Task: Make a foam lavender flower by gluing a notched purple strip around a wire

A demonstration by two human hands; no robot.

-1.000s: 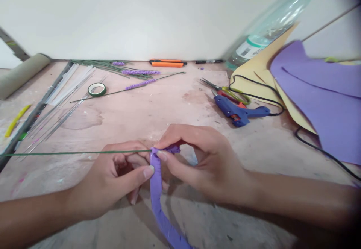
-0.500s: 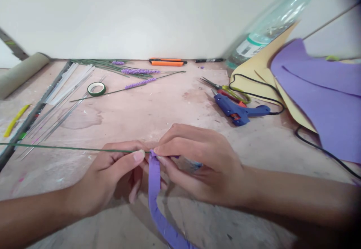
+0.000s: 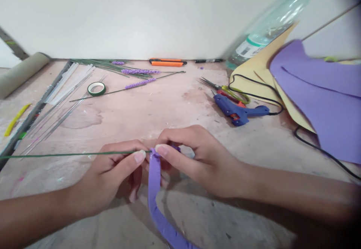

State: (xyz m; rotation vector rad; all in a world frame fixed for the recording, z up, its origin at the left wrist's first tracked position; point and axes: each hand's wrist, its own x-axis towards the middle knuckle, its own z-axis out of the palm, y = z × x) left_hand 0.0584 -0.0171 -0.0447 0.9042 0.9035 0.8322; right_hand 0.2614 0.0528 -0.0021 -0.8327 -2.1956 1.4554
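A thin green wire stem (image 3: 70, 154) runs in from the left edge, pinched between the thumb and fingers of my left hand (image 3: 118, 170). At its right end a purple foam strip (image 3: 154, 181) is wrapped round it, and the strip's loose length hangs down and curves toward the bottom edge. My right hand (image 3: 194, 158) pinches the wrapped purple end between thumb and fingers, close to my left fingertips. A bit of wound purple foam shows past the right thumb; the rest of that end is hidden behind the fingers.
Behind my hands lie a green tape roll (image 3: 96, 88), finished purple flower stems (image 3: 140, 83), glue sticks (image 3: 63, 85) and an orange cutter (image 3: 167, 62). On the right are a blue glue gun (image 3: 237, 110), scissors (image 3: 210, 83), purple foam sheets (image 3: 324, 91) and a leaning bottle (image 3: 270, 31).
My right hand has rolled, bringing its thumb up over the wrapped end. The stem's far left part has dipped slightly. My left hand has stayed almost still.
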